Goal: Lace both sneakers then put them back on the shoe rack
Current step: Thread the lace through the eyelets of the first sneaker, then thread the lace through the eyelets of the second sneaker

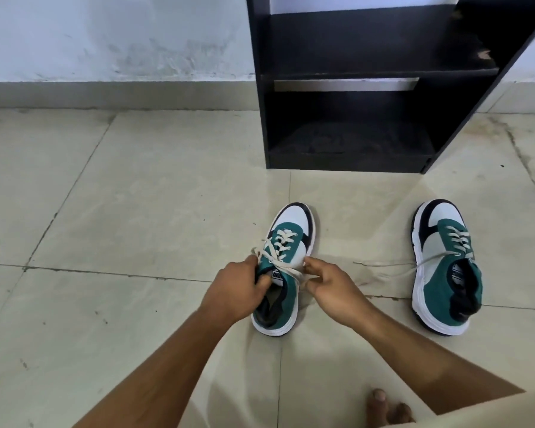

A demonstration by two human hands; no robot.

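Low in the middle of the frame, both hands are busy at the near sneaker [286, 267], which stands on the tiled floor [136, 211] with its toe pointing up-frame toward the black shoe rack [352, 88] and its heel toward the person. The left hand [238, 288] is curled over the collar on the shoe's left side, fingers closed around one lace end [261, 253]. The right hand [328, 285] sits just beside the shoe's right side, thumb and fingers pinched on the other lace strand where it crosses the tongue. The eyelets look threaded, so this seems to be the tightening or tying stage.

The second sneaker [445, 267] stands well apart at the right of the frame, roughly parallel, toe also up-frame, its loose lace [389, 268] trailing left across the floor toward the right hand. That hand is clearly the nearer one to it.

The rack's lower shelf opens straight ahead of the near sneaker's toe, along its long axis, so a lift and a forward push should carry it in. A bare foot [386, 406] shows at the bottom edge.
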